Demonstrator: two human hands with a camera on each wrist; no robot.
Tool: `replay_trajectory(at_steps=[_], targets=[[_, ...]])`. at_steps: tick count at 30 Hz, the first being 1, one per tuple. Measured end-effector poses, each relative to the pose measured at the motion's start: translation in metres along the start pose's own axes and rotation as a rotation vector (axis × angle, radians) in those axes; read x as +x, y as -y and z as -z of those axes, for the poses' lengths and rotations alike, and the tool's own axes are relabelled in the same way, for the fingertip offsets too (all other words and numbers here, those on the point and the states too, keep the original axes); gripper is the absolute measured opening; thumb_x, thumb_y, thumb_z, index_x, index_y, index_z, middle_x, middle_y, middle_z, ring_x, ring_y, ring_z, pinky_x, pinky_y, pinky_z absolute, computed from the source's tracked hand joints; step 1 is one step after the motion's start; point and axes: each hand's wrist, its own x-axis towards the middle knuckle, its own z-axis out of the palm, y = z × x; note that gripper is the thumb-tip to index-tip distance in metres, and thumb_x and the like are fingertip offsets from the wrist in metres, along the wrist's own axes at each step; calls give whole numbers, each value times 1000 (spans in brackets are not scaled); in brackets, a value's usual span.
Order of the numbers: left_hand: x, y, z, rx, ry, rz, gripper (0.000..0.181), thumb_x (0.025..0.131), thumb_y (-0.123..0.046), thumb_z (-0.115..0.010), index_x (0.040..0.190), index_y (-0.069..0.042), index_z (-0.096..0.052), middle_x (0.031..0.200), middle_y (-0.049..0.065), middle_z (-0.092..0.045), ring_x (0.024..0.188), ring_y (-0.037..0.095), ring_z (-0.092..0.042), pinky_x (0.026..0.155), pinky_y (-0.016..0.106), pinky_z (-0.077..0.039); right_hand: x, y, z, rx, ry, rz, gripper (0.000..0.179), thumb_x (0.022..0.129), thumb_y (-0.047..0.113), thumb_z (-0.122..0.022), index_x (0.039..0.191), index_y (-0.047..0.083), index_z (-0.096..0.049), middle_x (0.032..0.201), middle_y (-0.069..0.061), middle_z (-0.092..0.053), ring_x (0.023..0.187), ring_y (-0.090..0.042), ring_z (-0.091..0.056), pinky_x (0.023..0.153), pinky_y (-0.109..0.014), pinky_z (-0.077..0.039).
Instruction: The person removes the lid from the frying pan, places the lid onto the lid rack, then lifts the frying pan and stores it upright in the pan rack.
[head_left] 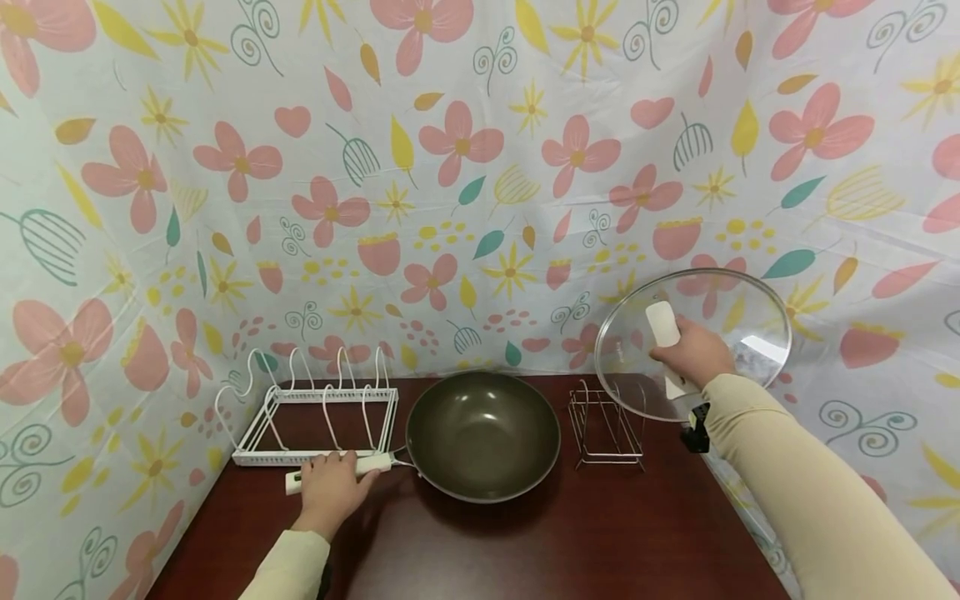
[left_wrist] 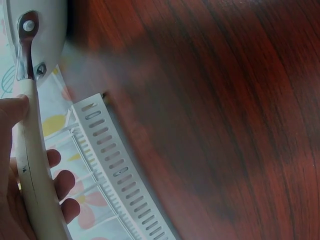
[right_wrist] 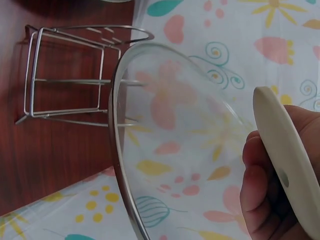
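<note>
A dark wok (head_left: 483, 437) with a white outside stands in the middle of the table. My left hand (head_left: 330, 492) grips its long cream handle (left_wrist: 35, 165), fingers curled round it in the left wrist view. At the right, my right hand (head_left: 697, 350) holds a clear glass lid (head_left: 750, 333) by its cream handle (right_wrist: 282, 150). The lid is raised and tilted up on edge, its metal rim (right_wrist: 116, 120) overlapping the small wire rack (head_left: 607, 429) in both the head and right wrist views.
A white dish rack (head_left: 315, 457) with upright loops stands at the left, behind my left hand. The dark red wooden table (head_left: 525, 554) meets a flowered cloth (head_left: 465, 208) at the back and both sides.
</note>
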Motion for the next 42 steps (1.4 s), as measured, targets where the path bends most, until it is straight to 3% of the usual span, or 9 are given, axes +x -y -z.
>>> replay_trajectory(at_steps=[9, 25, 35, 42], targets=[[3, 2, 0, 0, -7, 0, 60, 91, -57, -66, 116, -3, -69, 108, 23, -67, 100, 44, -58, 91, 63, -37, 0, -3, 5, -2, -26, 0, 50, 87, 28, -73, 118, -6, -53, 86, -21, -67, 60, -25, -60, 52, -37, -45], [3, 1, 3, -5, -16, 2, 57, 91, -56, -66, 112, -3, -70, 105, 22, -67, 99, 43, -59, 91, 63, -38, 0, -9, 4, -40, -101, 12, 53, 87, 25, -73, 119, -11, -51, 95, -29, -65, 71, -39, -63, 56, -49, -48], [3, 2, -2, -14, -24, -2, 57, 90, -56, -66, 111, -3, -69, 106, 22, -67, 99, 44, -58, 90, 62, -37, -4, -19, -18, -58, -160, 8, 47, 83, 21, -76, 112, -8, -54, 89, -27, -65, 68, -38, -62, 55, -49, -48], [2, 0, 0, -6, -19, 0, 56, 90, -55, -67, 111, -3, -69, 104, 22, -67, 98, 44, -58, 91, 62, -38, -5, -26, -36, -73, -141, -5, 49, 84, 21, -76, 114, -9, -52, 84, -27, -64, 63, -37, -62, 49, -46, -47]])
